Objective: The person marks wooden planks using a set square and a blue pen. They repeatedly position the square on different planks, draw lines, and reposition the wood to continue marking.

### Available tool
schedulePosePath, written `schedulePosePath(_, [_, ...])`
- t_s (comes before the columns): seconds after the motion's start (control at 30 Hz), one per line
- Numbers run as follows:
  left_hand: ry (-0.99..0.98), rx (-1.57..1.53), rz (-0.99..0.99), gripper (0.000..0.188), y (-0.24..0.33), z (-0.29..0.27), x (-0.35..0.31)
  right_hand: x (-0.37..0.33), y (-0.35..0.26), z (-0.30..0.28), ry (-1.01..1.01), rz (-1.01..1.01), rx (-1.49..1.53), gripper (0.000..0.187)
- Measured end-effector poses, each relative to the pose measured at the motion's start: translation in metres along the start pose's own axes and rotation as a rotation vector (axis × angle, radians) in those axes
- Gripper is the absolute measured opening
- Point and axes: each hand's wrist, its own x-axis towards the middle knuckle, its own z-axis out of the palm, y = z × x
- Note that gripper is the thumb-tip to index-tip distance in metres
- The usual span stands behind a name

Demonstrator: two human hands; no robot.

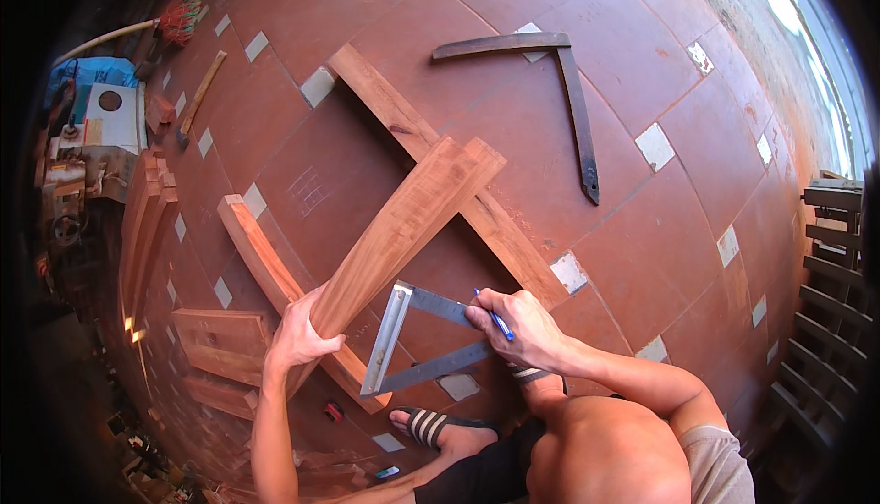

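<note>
My left hand (305, 332) is closed around the near end of a thick reddish wooden beam (394, 229). That beam slants up and away to the right, and its far end lies across another wooden beam (390, 105) on the floor. In my right hand (527, 325) are a triangular metal square (392, 334) and a blue pen (502, 324). The square's thick silvery edge faces the held beam, with a gap between them. Its two blades run back into my fingers, which hide where they meet. A third beam (266, 252) lies on the floor beyond my left hand.
On the tiled floor (302, 188) ahead lies a dark L-shaped wooden square (564, 73). Stacked timbers (147, 229) and wooden blocks (220, 344) are at left, with a broom (181, 20) farther back. A small red-and-black object (333, 410) lies near my foot. Slatted racking (832, 284) stands at right.
</note>
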Motion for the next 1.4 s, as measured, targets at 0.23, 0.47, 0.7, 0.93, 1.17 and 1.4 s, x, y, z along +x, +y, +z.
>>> schedulePosePath(0.23, [0.362, 0.198, 0.092, 0.100, -0.014, 0.008, -0.017, -0.005, -0.004, 0.001, 0.006, -0.069, -0.025, 0.024])
schedulePosePath(0.47, [0.726, 0.433, 0.230, 0.091, -0.038, 0.047, -0.024, -0.005, -0.008, -0.008, 0.016, -0.057, -0.034, 0.023])
schedulePosePath(0.7, [0.717, 0.429, 0.224, 0.088, -0.035, 0.069, -0.029, 0.003, -0.012, -0.011, 0.042, -0.087, 0.020, 0.023])
schedulePosePath(0.93, [0.511, -0.262, 0.229, 0.068, -0.020, 0.009, -0.029, 0.027, -0.020, 0.012, 0.173, -0.034, 0.189, 0.025])
schedulePosePath(1.17, [0.332, -0.145, 0.171, 0.057, 0.059, -0.018, 0.042, 0.063, -0.028, 0.026, 0.283, -0.011, 0.200, 0.022])
schedulePosePath(1.4, [0.281, -0.219, 0.088, 0.050, 0.073, -0.003, 0.075, 0.060, -0.027, 0.020, 0.297, -0.001, 0.151, 0.020])
